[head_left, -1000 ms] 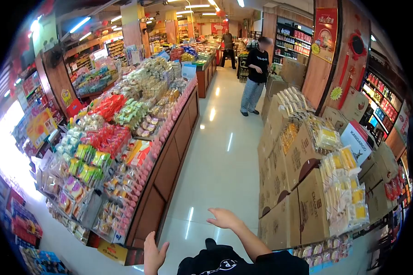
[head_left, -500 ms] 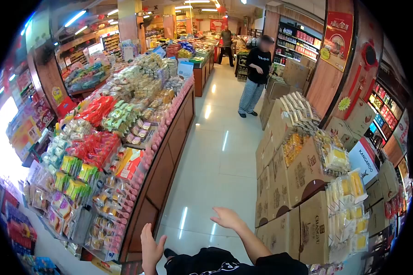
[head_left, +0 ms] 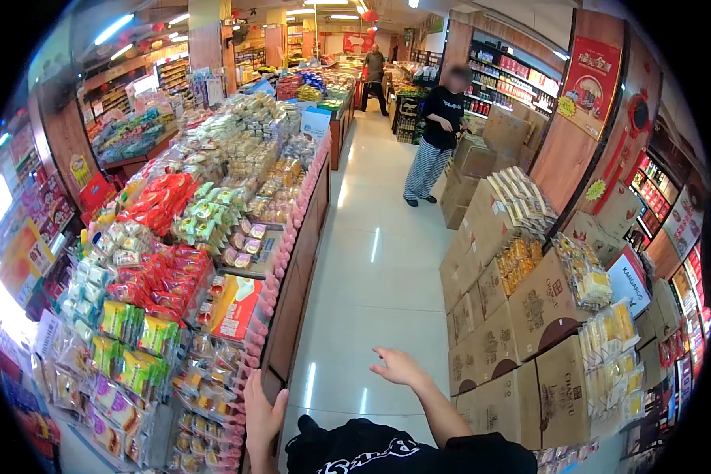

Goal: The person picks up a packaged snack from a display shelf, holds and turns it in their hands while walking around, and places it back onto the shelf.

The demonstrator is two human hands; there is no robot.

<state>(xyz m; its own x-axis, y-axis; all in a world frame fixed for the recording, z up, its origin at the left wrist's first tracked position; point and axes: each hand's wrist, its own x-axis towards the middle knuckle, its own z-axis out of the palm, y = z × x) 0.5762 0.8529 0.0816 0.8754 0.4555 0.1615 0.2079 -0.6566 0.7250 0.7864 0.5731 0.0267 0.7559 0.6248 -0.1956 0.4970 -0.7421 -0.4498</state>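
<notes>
My left hand (head_left: 264, 412) is raised at the bottom of the view with fingers up and thumb apart, holding nothing. It is nearest the pink-trimmed edge of the snack counter (head_left: 299, 292); whether it touches the edge I cannot tell. My right hand (head_left: 395, 366) is held out over the aisle floor, fingers stretched and empty. Close to the left hand lie packaged cakes (head_left: 205, 403) and an orange and white box (head_left: 235, 306). Stacked brown cartons (head_left: 562, 395) stand to the right of my right hand.
Pale tiled floor (head_left: 363, 292) runs between counter and cartons. A person in striped trousers (head_left: 433, 162) stands beside the cartons on the right. Another person (head_left: 374, 79) is farther down the aisle. Bagged yellow snacks (head_left: 608, 355) sit on the right-hand stack.
The view has shifted slightly, with the counter and cartons appearing a little nearer. Both hands remain raised and empty. The far person has turned and shifted left in view.
</notes>
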